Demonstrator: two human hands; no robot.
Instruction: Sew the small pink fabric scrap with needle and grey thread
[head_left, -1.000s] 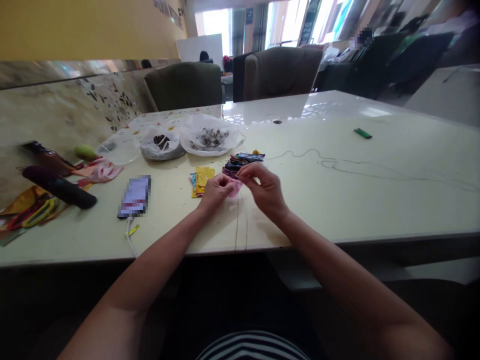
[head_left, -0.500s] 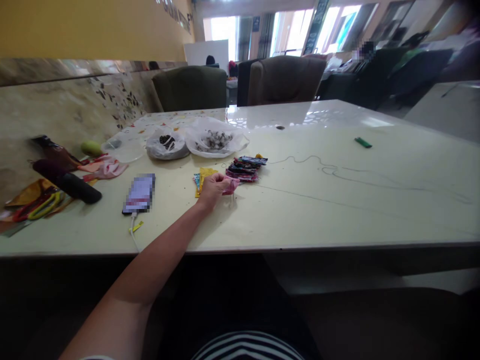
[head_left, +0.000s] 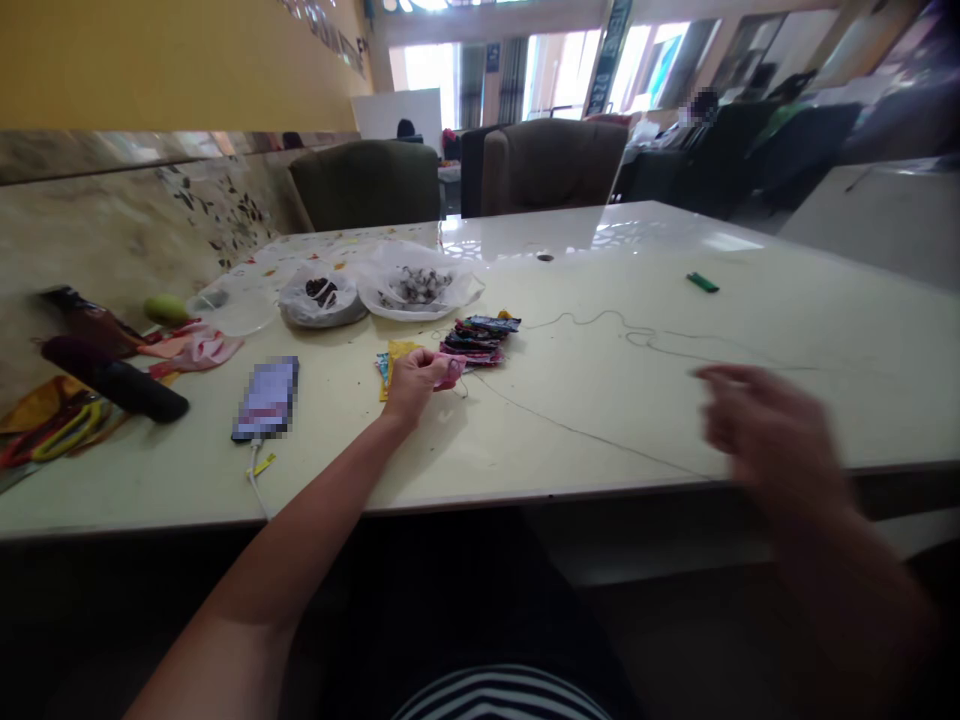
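My left hand (head_left: 415, 383) is closed in a pinch on a small pink piece (head_left: 451, 370), thin and flat; whether it is cloth or wrapper I cannot tell. A stack of folded, many-coloured pieces (head_left: 474, 341) lies just beyond it. Under and beside the left fingers are yellow and blue pieces (head_left: 393, 362). A thin thread (head_left: 559, 415) runs from near the pink piece rightward across the table. Over the table's right front, my right hand (head_left: 761, 425) is raised and blurred, its fingers curled together. Anything pinched there is too small or smeared to see.
On the white table (head_left: 600, 290) are a phone (head_left: 266, 398) with a cable, two white plastic bags (head_left: 322, 300) of small things, a green lighter (head_left: 703, 282), a black cylinder (head_left: 150, 385), cloth scraps (head_left: 199, 347) and a green fruit (head_left: 166, 309). Chairs (head_left: 551, 165) stand behind.
My right hand has come into view at the right, fingers curled. My left hand still pinches the pink piece beside the stack. The view has shifted slightly, and the near thread lies differently.
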